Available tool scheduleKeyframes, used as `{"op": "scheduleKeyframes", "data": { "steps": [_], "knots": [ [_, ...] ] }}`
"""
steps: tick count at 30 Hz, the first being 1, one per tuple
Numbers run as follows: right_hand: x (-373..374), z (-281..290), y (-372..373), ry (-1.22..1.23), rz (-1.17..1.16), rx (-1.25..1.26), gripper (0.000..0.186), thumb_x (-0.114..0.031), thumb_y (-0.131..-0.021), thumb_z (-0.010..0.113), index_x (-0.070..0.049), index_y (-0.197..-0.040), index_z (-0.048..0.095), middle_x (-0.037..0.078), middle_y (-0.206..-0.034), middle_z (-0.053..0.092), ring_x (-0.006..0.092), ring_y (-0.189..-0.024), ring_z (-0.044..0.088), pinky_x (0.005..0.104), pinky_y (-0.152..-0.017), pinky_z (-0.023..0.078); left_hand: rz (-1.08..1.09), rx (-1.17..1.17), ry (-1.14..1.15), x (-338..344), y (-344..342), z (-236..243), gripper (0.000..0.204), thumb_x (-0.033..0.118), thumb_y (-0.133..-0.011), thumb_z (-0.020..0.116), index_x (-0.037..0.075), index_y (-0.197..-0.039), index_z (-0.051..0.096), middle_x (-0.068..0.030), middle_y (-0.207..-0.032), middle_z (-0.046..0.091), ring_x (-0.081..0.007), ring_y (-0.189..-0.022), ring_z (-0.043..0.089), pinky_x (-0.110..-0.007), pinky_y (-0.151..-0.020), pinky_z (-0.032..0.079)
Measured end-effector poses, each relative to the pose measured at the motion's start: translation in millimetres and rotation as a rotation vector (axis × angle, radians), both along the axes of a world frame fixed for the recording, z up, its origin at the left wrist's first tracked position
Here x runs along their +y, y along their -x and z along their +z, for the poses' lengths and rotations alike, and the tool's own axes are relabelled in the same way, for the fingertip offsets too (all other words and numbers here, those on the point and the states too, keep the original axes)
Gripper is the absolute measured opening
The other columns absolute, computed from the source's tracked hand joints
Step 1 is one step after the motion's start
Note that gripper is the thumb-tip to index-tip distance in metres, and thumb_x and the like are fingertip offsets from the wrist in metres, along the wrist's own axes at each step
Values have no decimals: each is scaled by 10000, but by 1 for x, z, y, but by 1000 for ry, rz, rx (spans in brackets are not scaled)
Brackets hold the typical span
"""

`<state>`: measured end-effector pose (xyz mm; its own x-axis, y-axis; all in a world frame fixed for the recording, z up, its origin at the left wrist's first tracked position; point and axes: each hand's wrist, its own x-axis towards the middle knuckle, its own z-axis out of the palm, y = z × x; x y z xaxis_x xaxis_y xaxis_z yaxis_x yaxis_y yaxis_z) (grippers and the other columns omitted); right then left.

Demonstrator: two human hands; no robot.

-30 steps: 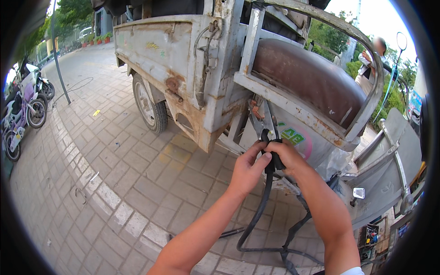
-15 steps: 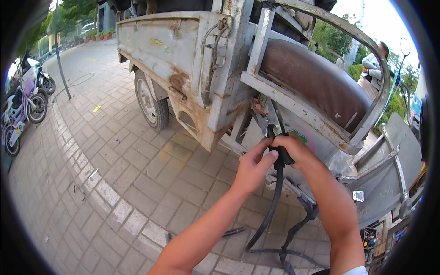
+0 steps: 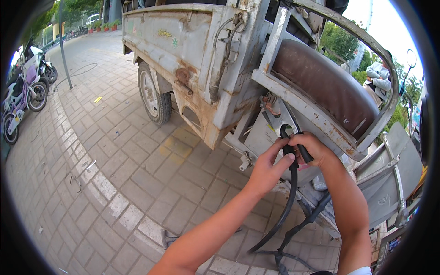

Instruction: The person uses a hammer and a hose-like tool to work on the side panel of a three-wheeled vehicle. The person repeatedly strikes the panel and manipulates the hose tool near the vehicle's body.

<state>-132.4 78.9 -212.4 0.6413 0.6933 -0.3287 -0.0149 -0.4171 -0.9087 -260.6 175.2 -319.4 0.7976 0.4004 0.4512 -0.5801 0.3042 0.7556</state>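
Observation:
Both hands are raised together just below the seat of a grey cargo tricycle [image 3: 229, 98]. My left hand [image 3: 268, 168] is closed, thumb and fingers pinching a black cable [image 3: 292, 183] at its thick dark sleeve. The cable bends in a loop above the fingers and trails down to the pavement. My right hand [image 3: 312, 145] is closed on a second black cable [image 3: 290, 112] that comes down from the tricycle's frame. A thick black end piece [image 3: 305, 154] sticks out below its fingers. What joins the two cables, if anything, is hidden by the fingers.
A copper-coloured metal piece [image 3: 271, 108] hangs at the frame corner above the hands. The brown seat [image 3: 325, 82] and its bent rail stand close on the right. More dark cable [image 3: 293, 233] lies below. Parked scooters [image 3: 28, 94] stand far left; a person [image 3: 378, 79] is behind the seat.
The view has shifted, so the tricycle and hands sit further right. The black end piece below my right hand now shows apart from the left hand's cable.

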Motion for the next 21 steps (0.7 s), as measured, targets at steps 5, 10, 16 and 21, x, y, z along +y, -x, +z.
{"op": "scheduleKeyframes", "data": {
  "steps": [5, 10, 16, 21],
  "knots": [
    [-3, -5, -11, 7, 49, 20, 285, -237, -824, 653, 13, -962, 654, 123, -819, 679, 208, -661, 669, 346, -578, 570, -13, -5, 4, 0, -2, -4, 589, 191, -958, 637, -62, -1450, 436, -163, -1461, 496, -214, -1364, 446, -357, -1136, 324],
    [0, -6, -14, 4, 83, 154, 315, -248, -850, 654, 26, -1005, 647, 125, -829, 684, 241, -740, 702, 374, -651, 588, -4, 11, 33, 2, 4, -2, 554, 197, -954, 631, -60, -1416, 466, -150, -1418, 524, -205, -1330, 470, -349, -1128, 330],
    [0, -18, -6, -52, 115, 208, 356, -249, -881, 628, 17, -1118, 620, 130, -966, 693, 276, -856, 711, 416, -797, 589, 81, 66, 0, 3, 6, -15, 511, 223, -950, 634, -68, -1354, 520, -179, -1395, 544, -232, -1331, 482, -354, -1130, 336],
    [3, -64, 9, -269, 144, 386, 252, -222, -877, 627, -47, -1056, 601, 107, -1003, 680, 267, -888, 712, 436, -811, 593, 173, 112, 114, 10, 17, -35, 481, 148, -963, 608, -71, -1379, 506, -159, -1373, 565, -207, -1265, 528, -343, -1076, 404]
  ]
}}
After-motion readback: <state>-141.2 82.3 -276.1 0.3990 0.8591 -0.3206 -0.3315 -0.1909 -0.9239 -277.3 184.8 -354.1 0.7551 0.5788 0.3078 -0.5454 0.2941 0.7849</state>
